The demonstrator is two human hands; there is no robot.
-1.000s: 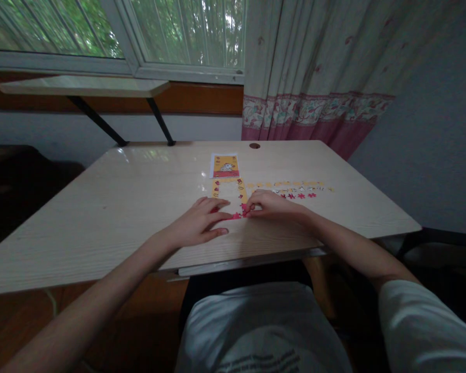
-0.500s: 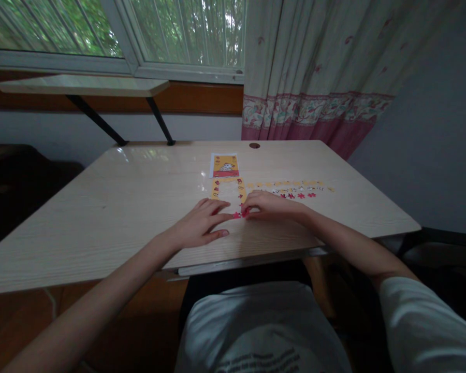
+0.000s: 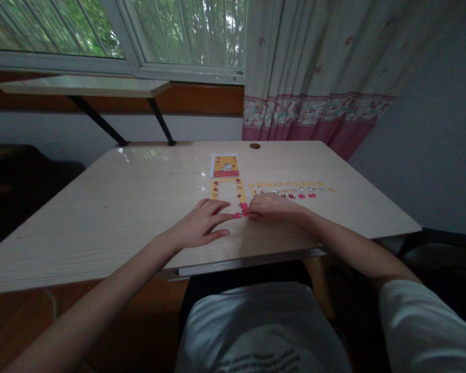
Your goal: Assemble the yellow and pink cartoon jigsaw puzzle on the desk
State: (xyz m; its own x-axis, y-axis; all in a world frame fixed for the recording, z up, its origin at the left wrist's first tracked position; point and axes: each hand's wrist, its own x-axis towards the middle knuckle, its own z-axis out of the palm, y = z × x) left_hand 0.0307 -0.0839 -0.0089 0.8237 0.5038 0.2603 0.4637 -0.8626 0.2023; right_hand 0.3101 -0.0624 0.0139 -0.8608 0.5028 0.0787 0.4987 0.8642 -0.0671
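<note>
Jigsaw (image 3: 241, 196), pink edge (image 3: 238, 214) nearest, piece rows (image 3: 302, 189) crosswise

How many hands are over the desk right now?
2: the left hand at the near left of the puzzle border, the right hand at its near right corner.

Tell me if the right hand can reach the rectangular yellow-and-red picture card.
Likely yes: the picture card lies uncovered, with only a flat yellow-and-pink jigsaw border between it and the right hand.
</note>
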